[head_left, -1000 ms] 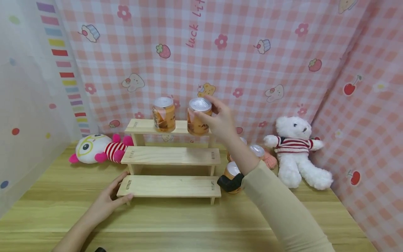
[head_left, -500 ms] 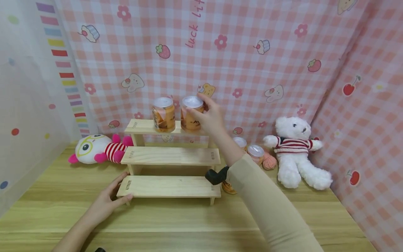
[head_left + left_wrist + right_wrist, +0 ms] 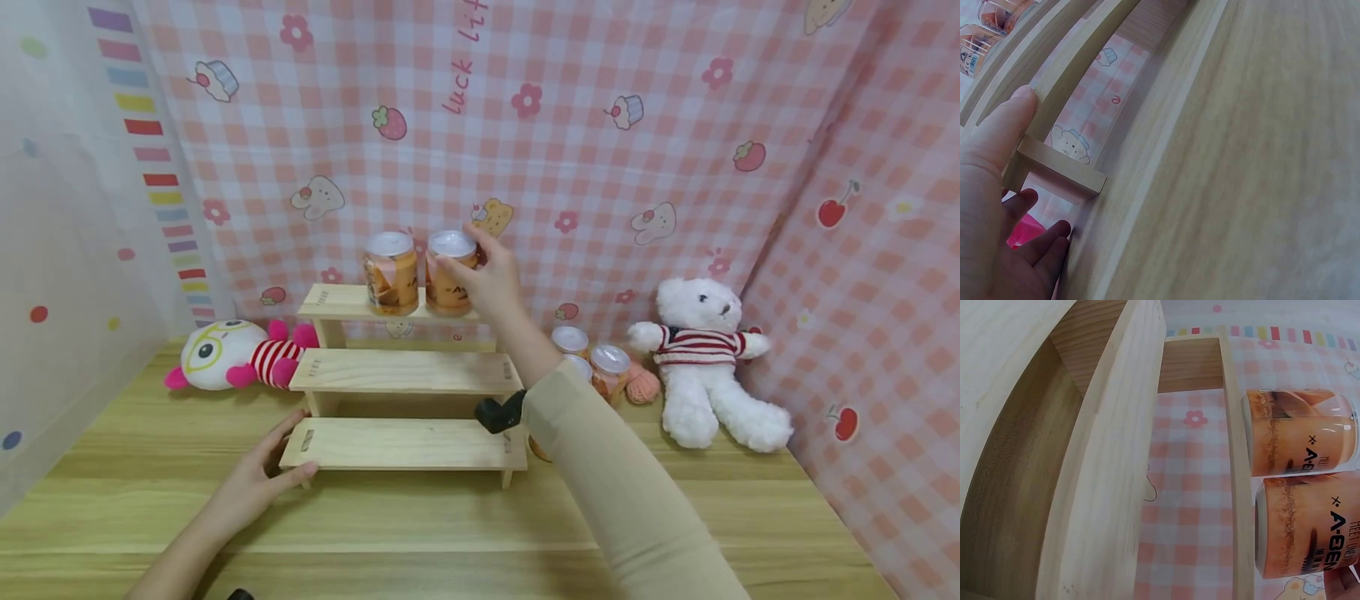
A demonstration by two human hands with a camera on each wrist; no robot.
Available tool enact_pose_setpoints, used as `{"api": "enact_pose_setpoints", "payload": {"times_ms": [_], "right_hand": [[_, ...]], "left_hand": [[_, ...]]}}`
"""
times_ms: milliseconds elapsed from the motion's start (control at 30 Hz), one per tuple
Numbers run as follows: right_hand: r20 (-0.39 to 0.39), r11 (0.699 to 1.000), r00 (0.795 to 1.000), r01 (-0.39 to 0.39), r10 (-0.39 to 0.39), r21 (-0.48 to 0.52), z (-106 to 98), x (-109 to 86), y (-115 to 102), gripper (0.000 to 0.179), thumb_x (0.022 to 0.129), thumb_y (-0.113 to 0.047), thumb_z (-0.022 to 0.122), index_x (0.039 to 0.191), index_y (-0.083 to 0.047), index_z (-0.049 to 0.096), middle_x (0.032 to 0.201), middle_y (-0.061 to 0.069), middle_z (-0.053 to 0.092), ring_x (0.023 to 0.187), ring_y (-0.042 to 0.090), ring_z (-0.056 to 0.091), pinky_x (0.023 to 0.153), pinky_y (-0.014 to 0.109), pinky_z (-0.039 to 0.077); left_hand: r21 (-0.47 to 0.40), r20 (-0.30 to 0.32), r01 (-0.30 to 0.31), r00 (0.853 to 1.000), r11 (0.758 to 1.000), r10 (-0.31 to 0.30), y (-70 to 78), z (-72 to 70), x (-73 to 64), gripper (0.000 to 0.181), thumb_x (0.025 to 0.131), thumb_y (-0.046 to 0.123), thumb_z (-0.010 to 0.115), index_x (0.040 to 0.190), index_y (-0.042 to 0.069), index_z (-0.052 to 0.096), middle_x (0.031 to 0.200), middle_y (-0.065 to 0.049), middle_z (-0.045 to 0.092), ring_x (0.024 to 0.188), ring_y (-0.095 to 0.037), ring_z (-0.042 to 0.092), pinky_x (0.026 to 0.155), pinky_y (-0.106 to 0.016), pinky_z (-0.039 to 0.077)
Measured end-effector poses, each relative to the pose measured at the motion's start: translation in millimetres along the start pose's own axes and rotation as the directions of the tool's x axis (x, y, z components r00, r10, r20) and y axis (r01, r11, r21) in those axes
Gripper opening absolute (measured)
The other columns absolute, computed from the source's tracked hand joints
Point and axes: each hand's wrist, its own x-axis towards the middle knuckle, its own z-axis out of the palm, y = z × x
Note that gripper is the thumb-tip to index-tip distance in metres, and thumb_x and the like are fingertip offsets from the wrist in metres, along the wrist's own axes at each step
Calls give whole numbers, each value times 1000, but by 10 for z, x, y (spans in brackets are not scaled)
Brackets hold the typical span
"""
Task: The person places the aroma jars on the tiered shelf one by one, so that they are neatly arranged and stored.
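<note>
A three-tier wooden stand (image 3: 405,443) is on the table in the head view. My right hand (image 3: 495,283) grips an orange can (image 3: 444,293) with a silvery lid between thumb and fingers, upright over the top tier. In the right wrist view this held can (image 3: 1297,531) has its base right at the tier's edge, close beside a matching can (image 3: 1291,431) standing there. At the stand's lower left end, my left hand (image 3: 251,487) holds the bottom tier. Its thumb lies along the front edge, and the other fingers reach round the side by the leg, as the left wrist view shows.
Several more cans (image 3: 609,365) stand right of the stand, partly hidden by my right arm. A ball of pink yarn (image 3: 642,384) and a white teddy bear (image 3: 701,358) are farther right. A pink-and-white plush toy (image 3: 225,354) lies left of the stand.
My right hand has carried its can leftward above the top tier and slightly down, bringing it beside the other can. The left hand and the stand have stayed put.
</note>
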Motion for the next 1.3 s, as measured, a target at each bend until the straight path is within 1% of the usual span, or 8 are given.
{"api": "enact_pose_setpoints", "payload": {"times_ms": [67, 133, 333, 400, 600, 833, 1067, 1300], "right_hand": [[-2, 1000, 1000, 11, -11, -6, 13, 3, 18, 67, 83, -23, 76, 139, -2, 47, 138, 13, 50, 117, 21, 52, 93, 25, 44], [-4, 1000, 1000, 21, -21, -19, 26, 4, 33, 66, 83, -23, 76, 139, -2, 48, 137, 13, 50, 117, 21, 53, 92, 25, 44], [-4, 999, 1000, 30, -30, -20, 55, 6, 52, 65, 83, -22, 76, 138, 0, 49, 136, 14, 50, 116, 22, 53, 92, 26, 44], [3, 999, 1000, 28, -28, -24, 52, 7, 48, 65, 84, -23, 76, 138, -1, 48, 136, 14, 50, 116, 22, 53, 92, 27, 45], [38, 998, 999, -4, 7, -68, 34, 20, 18, 66, 85, -28, 74, 140, -4, 47, 138, 12, 49, 119, 20, 51, 93, 25, 44], [77, 995, 995, -48, 56, -93, 10, 28, 0, 66, 86, -29, 72, 143, -7, 45, 138, 10, 50, 119, 19, 50, 94, 26, 43], [91, 996, 993, -69, 74, -60, -80, -48, -12, 72, 85, -35, 72, 145, -10, 41, 142, 9, 47, 124, 20, 46, 100, 29, 38], [72, 996, 997, 17, -10, -86, -331, -217, -24, 67, 84, -35, 73, 142, -12, 46, 141, 6, 48, 126, 17, 44, 103, 26, 35]], "left_hand": [[-1, -1, -2, 1000, 1000, 2, -2, 3, 2, 78, 88, 24, 71, 152, 12, 27, 137, -24, 47, 119, -29, 47, 88, -12, 34], [-2, -2, -4, 1000, 1000, 4, -7, 5, 3, 78, 88, 24, 71, 152, 13, 27, 137, -24, 47, 119, -29, 47, 88, -12, 33], [-20, -4, -20, 1000, 1000, 20, -29, 7, 3, 78, 88, 22, 72, 151, 10, 28, 140, -22, 45, 114, 1, 45, 89, -10, 32], [-22, -4, -20, 1000, 1000, 20, -29, 8, 2, 78, 88, 23, 72, 151, 9, 28, 142, -21, 43, 114, 3, 44, 89, -8, 31], [-15, -4, -19, 1000, 1000, 19, -18, 9, 3, 78, 88, 23, 71, 151, 10, 28, 143, -21, 41, 117, -4, 45, 89, -8, 31], [-12, 0, -10, 1000, 1000, 10, -7, 12, 1, 78, 88, 23, 71, 151, 9, 27, 141, -23, 43, 121, -29, 45, 88, -8, 31], [-32, 5, -13, 1000, 999, 13, -26, 37, -4, 78, 88, 22, 71, 151, 8, 28, 139, -24, 45, 111, 6, 44, 88, -10, 34], [-41, 1, -18, 1000, 999, 18, -31, 11, -1, 78, 88, 22, 71, 151, 9, 27, 143, -21, 41, 113, 8, 41, 88, -8, 32]]}}
